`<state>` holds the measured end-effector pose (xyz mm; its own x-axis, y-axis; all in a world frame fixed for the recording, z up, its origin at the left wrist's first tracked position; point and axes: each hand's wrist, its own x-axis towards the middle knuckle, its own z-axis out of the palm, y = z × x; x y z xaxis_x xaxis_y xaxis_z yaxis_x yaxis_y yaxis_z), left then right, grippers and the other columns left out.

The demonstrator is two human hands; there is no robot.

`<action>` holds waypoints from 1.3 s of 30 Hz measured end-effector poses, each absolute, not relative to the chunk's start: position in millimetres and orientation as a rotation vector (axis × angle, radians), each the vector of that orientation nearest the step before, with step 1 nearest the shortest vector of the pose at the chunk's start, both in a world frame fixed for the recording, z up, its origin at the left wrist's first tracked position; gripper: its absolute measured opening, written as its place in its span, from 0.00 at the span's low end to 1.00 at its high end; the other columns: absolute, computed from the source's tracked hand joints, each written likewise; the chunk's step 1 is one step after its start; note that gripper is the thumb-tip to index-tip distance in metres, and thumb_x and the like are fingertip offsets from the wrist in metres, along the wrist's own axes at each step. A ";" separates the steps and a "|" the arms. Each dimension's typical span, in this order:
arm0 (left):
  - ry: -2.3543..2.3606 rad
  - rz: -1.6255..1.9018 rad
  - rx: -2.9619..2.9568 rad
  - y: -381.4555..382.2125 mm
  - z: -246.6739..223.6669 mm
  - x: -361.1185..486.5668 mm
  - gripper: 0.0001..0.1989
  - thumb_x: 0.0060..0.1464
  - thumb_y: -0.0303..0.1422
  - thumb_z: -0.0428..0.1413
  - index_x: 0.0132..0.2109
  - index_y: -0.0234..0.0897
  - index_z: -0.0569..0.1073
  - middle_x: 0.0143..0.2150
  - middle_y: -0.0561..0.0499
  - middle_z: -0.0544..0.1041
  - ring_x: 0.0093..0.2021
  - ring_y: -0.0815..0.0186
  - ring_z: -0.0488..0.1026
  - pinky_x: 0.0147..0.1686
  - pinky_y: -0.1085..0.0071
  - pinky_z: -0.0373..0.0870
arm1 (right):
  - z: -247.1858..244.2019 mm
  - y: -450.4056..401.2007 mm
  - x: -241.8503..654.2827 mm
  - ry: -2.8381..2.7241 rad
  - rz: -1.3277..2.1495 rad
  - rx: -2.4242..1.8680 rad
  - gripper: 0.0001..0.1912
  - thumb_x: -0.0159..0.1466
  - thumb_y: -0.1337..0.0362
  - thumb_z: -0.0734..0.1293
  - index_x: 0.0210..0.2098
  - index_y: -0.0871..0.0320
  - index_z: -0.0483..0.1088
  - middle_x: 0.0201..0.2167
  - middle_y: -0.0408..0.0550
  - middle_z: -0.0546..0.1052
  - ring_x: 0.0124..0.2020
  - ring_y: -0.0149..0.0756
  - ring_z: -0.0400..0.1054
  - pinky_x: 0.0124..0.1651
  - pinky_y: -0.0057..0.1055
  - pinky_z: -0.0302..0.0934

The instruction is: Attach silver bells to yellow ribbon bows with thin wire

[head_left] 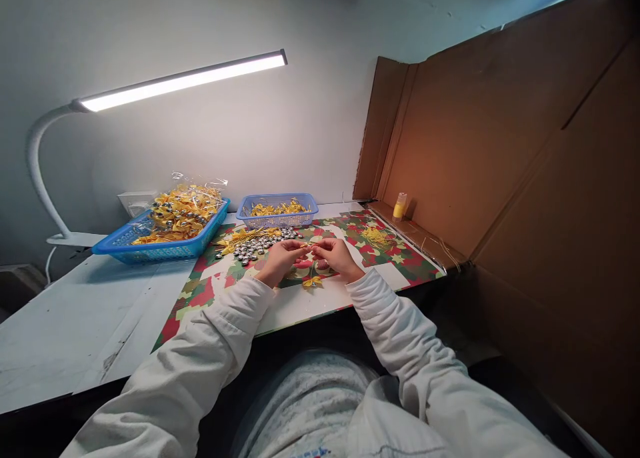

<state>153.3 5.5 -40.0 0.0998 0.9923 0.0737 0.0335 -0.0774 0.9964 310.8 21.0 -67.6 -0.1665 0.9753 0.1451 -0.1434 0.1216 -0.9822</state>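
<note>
My left hand (pixel 283 261) and my right hand (pixel 336 258) meet over the patterned mat (pixel 295 308), fingertips pinched close together. Between them is a small yellow piece (pixel 309 246), partly hidden by the fingers, too small to make out fully. Just below the hands a yellow bow-like ornament (pixel 313 282) with a dark bead at its middle rests at the mat's near side; a thin line seems to run up from it to my fingers. Left of my left hand lie a heap of shiny silver beads or bells (pixel 249 246) and a bunch of yellow ornaments (pixel 231 242).
A blue basket (pixel 165 250) piled with yellow ornaments stands at the left, a lilac-blue basket (pixel 277 221) at the back. Yellow cords (pixel 377 237) and a yellow-filled bottle (pixel 399 207) are to the right, before a cardboard wall (pixel 475 125). A lamp (pixel 185 81) hangs above.
</note>
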 end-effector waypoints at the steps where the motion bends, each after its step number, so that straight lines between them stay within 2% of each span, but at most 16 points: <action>1: 1.122 1.178 1.338 6.0 -40.8 153.0 0.23 0.26 0.44 0.70 0.28 0.33 0.75 0.24 0.51 0.76 0.25 0.69 0.71 0.26 0.72 0.66 | -67.8 21.3 311.1 -1.301 1.276 -0.925 0.23 0.42 0.51 0.77 0.30 0.61 0.73 0.23 0.43 0.74 0.24 0.30 0.69 0.18 0.21 0.60; 5: 1.112 1.211 1.371 8.1 -44.0 151.6 0.22 0.29 0.44 0.69 0.28 0.33 0.74 0.24 0.52 0.75 0.26 0.68 0.71 0.26 0.72 0.66 | -65.0 18.4 312.3 -1.314 1.217 -0.944 0.21 0.44 0.52 0.76 0.30 0.60 0.73 0.24 0.44 0.75 0.24 0.31 0.70 0.19 0.23 0.63; 14: 1.145 1.216 1.444 7.6 -45.6 151.4 0.23 0.30 0.45 0.69 0.31 0.32 0.77 0.27 0.49 0.78 0.27 0.66 0.73 0.28 0.71 0.68 | -66.1 16.9 308.8 -1.347 1.137 -0.997 0.16 0.46 0.54 0.75 0.25 0.60 0.71 0.17 0.41 0.73 0.15 0.27 0.63 0.17 0.24 0.61; 22: 1.104 1.300 1.437 8.5 -47.3 150.5 0.23 0.31 0.46 0.69 0.32 0.33 0.78 0.27 0.47 0.80 0.29 0.63 0.76 0.31 0.68 0.72 | -69.5 23.0 310.3 -1.214 1.223 -0.998 0.13 0.45 0.58 0.75 0.25 0.61 0.75 0.17 0.43 0.73 0.17 0.29 0.66 0.16 0.22 0.59; 29: 1.085 1.299 1.428 8.8 -47.9 150.0 0.19 0.32 0.42 0.69 0.31 0.34 0.78 0.28 0.47 0.81 0.30 0.62 0.77 0.32 0.68 0.73 | -71.7 24.7 308.9 -1.180 1.310 -0.971 0.15 0.44 0.58 0.77 0.26 0.62 0.76 0.15 0.41 0.71 0.15 0.24 0.62 0.15 0.21 0.58; 35: 1.020 1.354 1.437 10.0 -50.0 152.1 0.19 0.32 0.40 0.69 0.32 0.34 0.77 0.30 0.47 0.81 0.32 0.61 0.78 0.35 0.66 0.75 | -66.4 18.1 309.3 -1.208 1.279 -1.001 0.18 0.45 0.55 0.77 0.28 0.63 0.77 0.19 0.44 0.74 0.17 0.25 0.64 0.18 0.23 0.61; 39: 0.953 1.413 1.521 9.9 -50.8 153.9 0.19 0.35 0.41 0.68 0.34 0.34 0.77 0.33 0.45 0.82 0.35 0.60 0.79 0.37 0.64 0.75 | -63.9 14.3 310.6 -1.249 1.255 -0.962 0.20 0.45 0.52 0.77 0.30 0.62 0.78 0.22 0.46 0.76 0.18 0.25 0.64 0.18 0.23 0.60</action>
